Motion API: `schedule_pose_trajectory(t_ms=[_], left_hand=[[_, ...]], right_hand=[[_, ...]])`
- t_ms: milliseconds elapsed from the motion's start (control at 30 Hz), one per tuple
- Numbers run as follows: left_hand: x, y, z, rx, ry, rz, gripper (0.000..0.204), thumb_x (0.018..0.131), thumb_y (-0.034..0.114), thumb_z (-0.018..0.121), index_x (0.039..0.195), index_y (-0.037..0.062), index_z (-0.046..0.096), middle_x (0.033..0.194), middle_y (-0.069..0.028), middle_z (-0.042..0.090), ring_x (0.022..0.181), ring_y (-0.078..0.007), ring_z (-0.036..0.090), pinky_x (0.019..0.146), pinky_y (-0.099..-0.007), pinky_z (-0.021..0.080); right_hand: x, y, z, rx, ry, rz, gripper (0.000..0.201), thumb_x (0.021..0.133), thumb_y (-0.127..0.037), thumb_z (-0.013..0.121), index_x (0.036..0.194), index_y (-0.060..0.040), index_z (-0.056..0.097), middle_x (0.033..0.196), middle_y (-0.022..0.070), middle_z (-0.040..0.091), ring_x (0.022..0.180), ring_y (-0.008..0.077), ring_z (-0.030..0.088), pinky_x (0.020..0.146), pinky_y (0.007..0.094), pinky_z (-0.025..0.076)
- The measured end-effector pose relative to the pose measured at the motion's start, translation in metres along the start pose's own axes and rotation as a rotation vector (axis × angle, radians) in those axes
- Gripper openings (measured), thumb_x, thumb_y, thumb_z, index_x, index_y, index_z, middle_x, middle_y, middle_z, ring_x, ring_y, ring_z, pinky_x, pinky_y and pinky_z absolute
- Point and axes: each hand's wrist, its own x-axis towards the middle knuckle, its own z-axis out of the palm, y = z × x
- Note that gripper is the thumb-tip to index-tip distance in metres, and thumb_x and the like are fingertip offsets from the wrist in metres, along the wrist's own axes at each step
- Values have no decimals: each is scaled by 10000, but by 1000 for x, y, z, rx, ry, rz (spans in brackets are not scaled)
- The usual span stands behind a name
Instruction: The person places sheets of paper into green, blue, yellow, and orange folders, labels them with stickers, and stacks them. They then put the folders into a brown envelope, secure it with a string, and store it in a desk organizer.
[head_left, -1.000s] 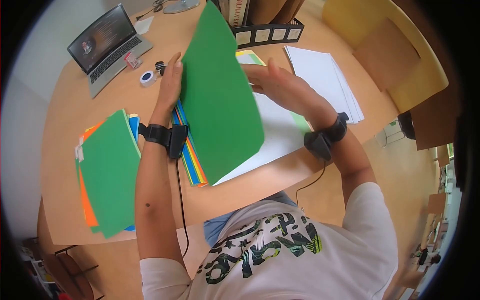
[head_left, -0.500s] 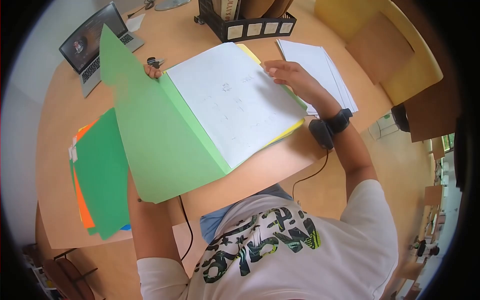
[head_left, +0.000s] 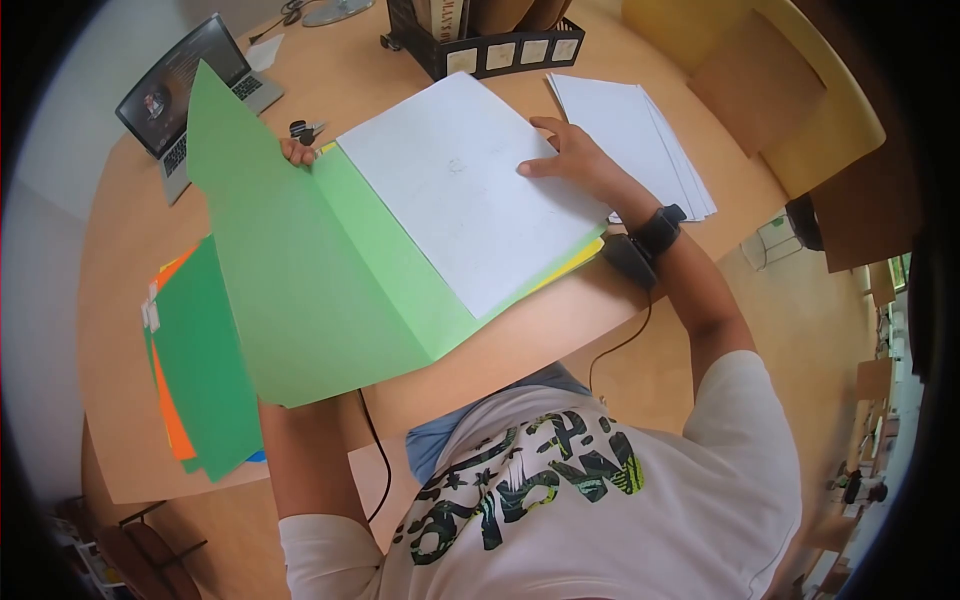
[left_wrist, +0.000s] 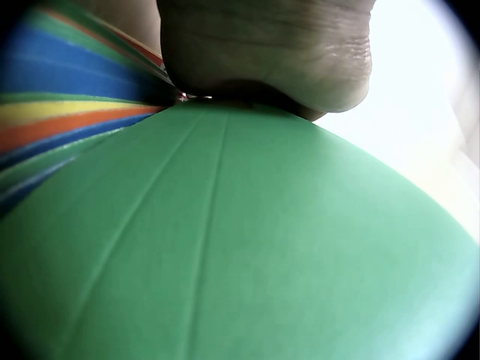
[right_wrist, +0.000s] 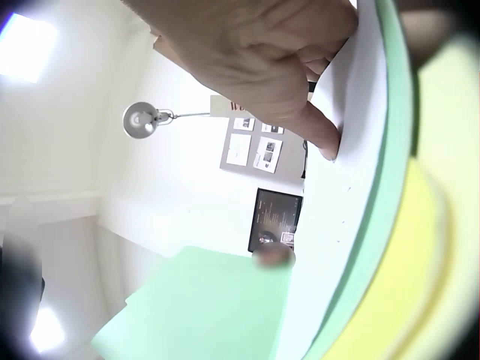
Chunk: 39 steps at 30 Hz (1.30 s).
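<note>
A light green folder (head_left: 300,300) lies opened, its left cover raised and leaning left. My left hand (head_left: 297,152) holds this cover near the fold, its fingertips curled over the far edge; the rest of the hand is behind the cover. In the left wrist view, the palm rests along the cover's green outside (left_wrist: 247,225). White paper (head_left: 470,200) with faint marks lies on the folder's right side. My right hand (head_left: 580,165) grips the paper at its right edge, thumb on top. A yellow folder (head_left: 575,262) shows beneath.
At the left lies a stack of green and orange folders (head_left: 205,360). A laptop (head_left: 190,100) stands at the back left, with small black clips (head_left: 303,130) nearby. Loose white sheets (head_left: 640,150) lie at the right, before a black file organizer (head_left: 510,52).
The dark green cover swung left, revealing the light green folder's inside and the paper. My right hand came down onto the paper's edge. The paper now sits farther right of the fold.
</note>
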Motion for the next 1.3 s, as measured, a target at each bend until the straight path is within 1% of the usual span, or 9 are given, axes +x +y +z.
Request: schedule_pose_trajectory(t_ms=[100, 200, 367, 567, 633, 700, 867, 1000, 1300], left_hand=[[0, 2, 0, 3, -2, -4, 214, 895, 241, 525, 818, 49, 471, 758, -21, 413, 802, -166, 422, 817, -305, 346], [1, 2, -4, -6, -1, -9, 217, 897, 244, 523, 820, 48, 469, 762, -23, 414, 806, -167, 420, 817, -305, 345], [6, 1, -10, -26, -40, -44, 221, 899, 248, 520, 822, 47, 465, 768, -26, 416, 813, -170, 417, 816, -304, 343], [23, 12, -19, -111, -261, -151, 182, 908, 191, 467, 818, 35, 486, 719, -18, 420, 723, -144, 434, 756, -289, 383], [13, 3, 20, 303, 351, 19, 189, 920, 167, 437, 784, 46, 486, 713, -7, 441, 674, -119, 445, 687, -275, 403], [34, -5, 48, 602, 712, 57, 237, 924, 161, 412, 772, 32, 539, 747, 9, 498, 695, -110, 484, 649, -268, 407], [54, 37, 79, 1560, 558, 192, 298, 886, 210, 428, 782, -35, 562, 752, -158, 578, 696, -276, 516, 676, -373, 402], [48, 100, 127, 1793, 555, 194, 371, 874, 317, 451, 840, -39, 549, 735, -233, 553, 685, -338, 528, 658, -397, 401], [-68, 230, 106, 2478, 359, -350, 500, 898, 406, 455, 738, -58, 550, 703, -261, 559, 681, -425, 550, 641, -467, 417]], right_hand=[[14, 30, -8, 18, 49, 71, 616, 729, -199, 737, 1233, 67, 503, 1014, 185, 614, 869, 245, 605, 762, 313, 485], [13, 33, -30, -97, 176, -73, 472, 787, -158, 670, 1186, 63, 547, 927, 141, 637, 808, 198, 603, 729, 303, 487], [11, 69, -112, 27, 360, -12, 316, 834, -104, 583, 1107, 56, 597, 847, 83, 639, 707, 133, 585, 652, 272, 471], [-16, 121, -183, -263, 414, 155, 320, 800, -112, 589, 1074, 49, 622, 827, 112, 653, 725, 179, 610, 680, 312, 481], [-19, 142, -194, -357, 435, 179, 329, 785, -119, 601, 1076, 33, 626, 851, 141, 661, 767, 226, 627, 716, 333, 487], [-17, 161, -201, -449, 447, 193, 336, 773, -127, 614, 1079, 12, 630, 904, 177, 665, 835, 284, 640, 765, 356, 492], [-26, 166, -193, -775, 621, 144, 420, 787, -190, 650, 1166, -21, 583, 1065, 223, 618, 1006, 350, 592, 869, 398, 471], [-24, 165, -188, -690, 622, -169, 451, 787, -199, 688, 1187, -21, 579, 1052, 217, 612, 970, 309, 592, 861, 384, 470], [-30, 110, -121, -320, 354, -213, 318, 876, -161, 617, 1171, -45, 612, 1018, 98, 651, 907, 164, 585, 810, 287, 467]])
